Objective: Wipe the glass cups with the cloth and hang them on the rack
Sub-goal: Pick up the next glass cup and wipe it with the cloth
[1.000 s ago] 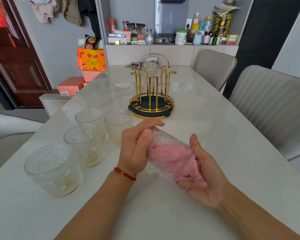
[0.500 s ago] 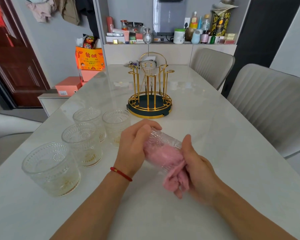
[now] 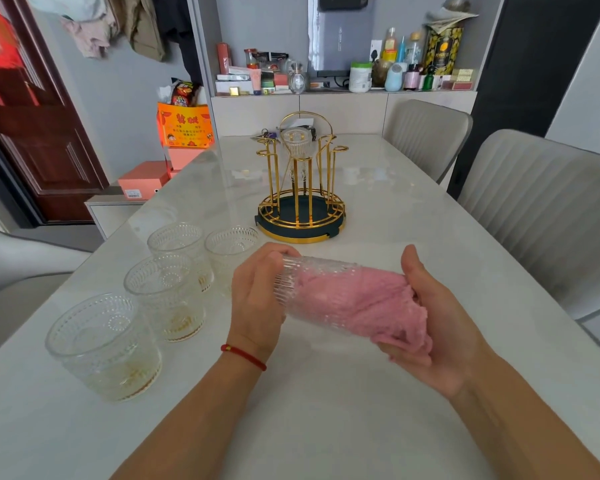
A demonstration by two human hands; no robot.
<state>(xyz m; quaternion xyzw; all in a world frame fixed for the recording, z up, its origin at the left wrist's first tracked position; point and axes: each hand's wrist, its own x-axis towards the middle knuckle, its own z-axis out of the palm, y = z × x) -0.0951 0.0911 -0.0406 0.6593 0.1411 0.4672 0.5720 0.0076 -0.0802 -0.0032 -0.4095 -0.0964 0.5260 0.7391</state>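
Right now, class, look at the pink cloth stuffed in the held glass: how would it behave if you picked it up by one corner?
The pink cloth would probably hang limp, since it bunches to fit inside the glass cup. It looks fluffy, so likely light. Its folds spill loosely onto the right hand, so it should not roll.
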